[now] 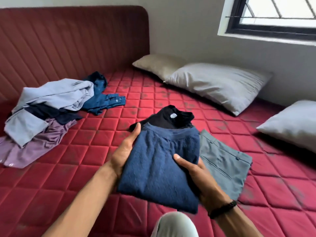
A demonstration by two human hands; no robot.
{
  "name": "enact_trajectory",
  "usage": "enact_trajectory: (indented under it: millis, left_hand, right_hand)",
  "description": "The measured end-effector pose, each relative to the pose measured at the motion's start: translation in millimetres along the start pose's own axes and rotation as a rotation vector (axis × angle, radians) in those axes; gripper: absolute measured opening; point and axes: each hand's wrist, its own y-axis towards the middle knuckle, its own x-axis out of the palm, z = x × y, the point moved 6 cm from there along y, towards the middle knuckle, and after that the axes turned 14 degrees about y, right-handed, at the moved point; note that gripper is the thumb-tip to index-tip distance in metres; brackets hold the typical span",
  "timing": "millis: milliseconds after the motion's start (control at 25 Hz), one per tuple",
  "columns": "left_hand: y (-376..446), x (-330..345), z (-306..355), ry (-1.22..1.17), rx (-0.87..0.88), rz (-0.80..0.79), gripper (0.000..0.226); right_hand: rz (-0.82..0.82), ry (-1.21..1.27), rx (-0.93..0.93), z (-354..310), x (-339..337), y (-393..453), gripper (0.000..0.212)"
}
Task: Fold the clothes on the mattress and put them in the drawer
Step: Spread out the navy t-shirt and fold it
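A folded navy garment [160, 166] sits at lower centre of the frame, held above the red quilted mattress [85, 168]; its long axis runs from the bottom of the frame up toward the centre, leaning slightly left, with the narrower banded end pointing toward the upper part of the frame. The left hand [125, 151] grips its left edge, fingers along the side and tips reaching the top corner, while the right hand [195, 173] clamps the right edge with the thumb on top; the remaining fingers of both hands are hidden under the cloth. A dark band [222, 209] circles the right wrist. Just beyond the navy piece lies a black folded garment [172, 118], partly covered by it, and to its right a grey-blue folded pair of trousers [224, 163] lies flat, its left part hidden behind the navy cloth and the right hand. At the left of the frame an unfolded heap of clothes [51, 106] lies in pale blue, dark blue and mauve layers. Three pillows [217, 84] line the upper right along the wall, the lowest cut off by the frame edge. A pale knee [174, 224] shows at the bottom edge.
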Motion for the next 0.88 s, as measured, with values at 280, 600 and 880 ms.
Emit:
enact_trajectory:
  millis: [280, 600, 880]
  left_hand:
    - [87, -98, 144, 0.486, 0.028, 0.410, 0.039]
    - [168, -231, 9, -0.005, 0.062, 0.771, 0.019]
    - [122, -273, -26, 0.565, 0.225, 1.038, 0.022]
  right_hand:
    - [0.017, 0.076, -0.413, -72, 25, 186, 0.059]
    - [0.178, -0.079, -0.355, 19, -50, 303, 0.082]
    - [0.387, -0.101, -0.459, 23, -58, 280, 0.072]
